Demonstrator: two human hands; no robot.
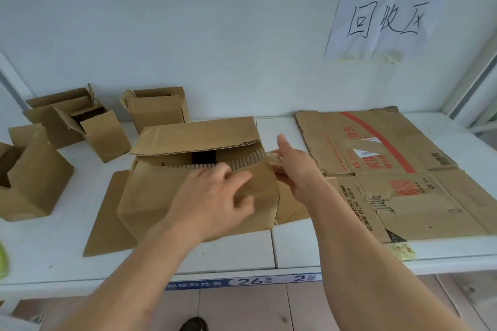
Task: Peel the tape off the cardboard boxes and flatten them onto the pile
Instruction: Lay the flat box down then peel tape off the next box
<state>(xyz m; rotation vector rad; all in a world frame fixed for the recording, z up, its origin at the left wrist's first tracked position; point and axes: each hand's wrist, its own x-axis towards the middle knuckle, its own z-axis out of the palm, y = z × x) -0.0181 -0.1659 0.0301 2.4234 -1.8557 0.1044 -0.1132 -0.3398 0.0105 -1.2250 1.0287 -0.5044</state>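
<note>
A brown cardboard box [196,191] stands on the white shelf [242,252], near the front edge and just left of the middle. Its far flap [196,137] is folded up and back, its near flap [107,212] lies flat on the shelf toward the front left, and the inside shows dark through the gap at the top. The near top edge is torn, so the ribbed inner layer shows as a ragged strip [242,162].

The left hand [215,196] rests on the front wall of the box with fingers spread and slightly bent, the fingertips at the torn top edge; it presses rather than grips, as far as can be seen. The right hand [290,169] is at the box's right top corner, thumb raised, fingers curled round a crumpled wad of yellowish tape [274,160] that touches the corner (whether the tape is still stuck to the box there cannot be told).

To the right, touching the box's right side flap, lies the pile of flattened cardboard [390,169], its top sheet printed in red with a white label near its middle. A scrap of yellowish tape [403,251] sits at the pile's front corner, at the shelf edge.

To the left stand four smaller open boxes: one at the far left edge [29,183], two together behind it [75,121], and one at the back against the wall [157,107]. A sheet of paper with handwritten characters [382,19] is taped to the wall above the pile, and a blue and white number label [255,281] runs along the shelf's front edge
</note>
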